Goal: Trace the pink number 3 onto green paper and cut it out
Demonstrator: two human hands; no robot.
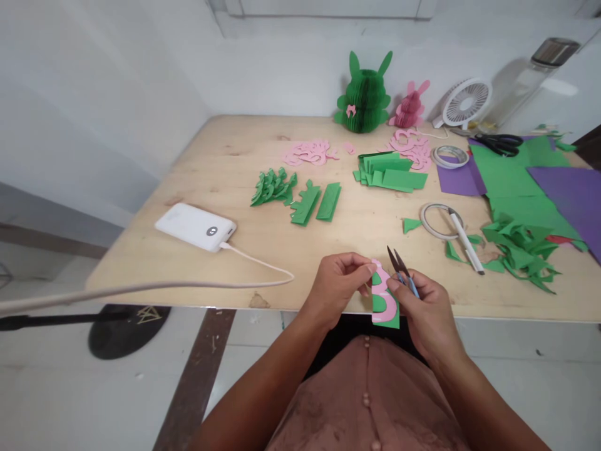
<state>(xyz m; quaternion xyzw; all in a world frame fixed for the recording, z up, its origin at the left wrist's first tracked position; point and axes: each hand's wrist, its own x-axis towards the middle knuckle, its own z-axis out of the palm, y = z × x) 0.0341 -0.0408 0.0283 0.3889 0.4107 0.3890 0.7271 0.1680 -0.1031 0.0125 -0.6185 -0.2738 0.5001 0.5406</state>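
Note:
At the table's front edge my left hand [340,285] pinches the top of a pink curved paper shape [385,305], which lies against a folded green paper piece [393,322]. My right hand [429,310] is closed around blue-handled scissors [402,269], its thumb also touching the papers' right side. The dark blades point up and away, slightly parted. Beyond my hands lie a green folded rectangle [328,202], a partly cut green piece [305,203] and a pile of cut green shapes [273,186].
White power bank [195,227] with cable at left. Green strips [392,172] and pink cutouts [307,152] lie mid-table. Green paper bunny [364,100], pink bunny [409,109] and fan [466,103] stand behind. Tape roll [441,221], pen [466,242], green scraps [521,247] and black scissors [500,144] at right.

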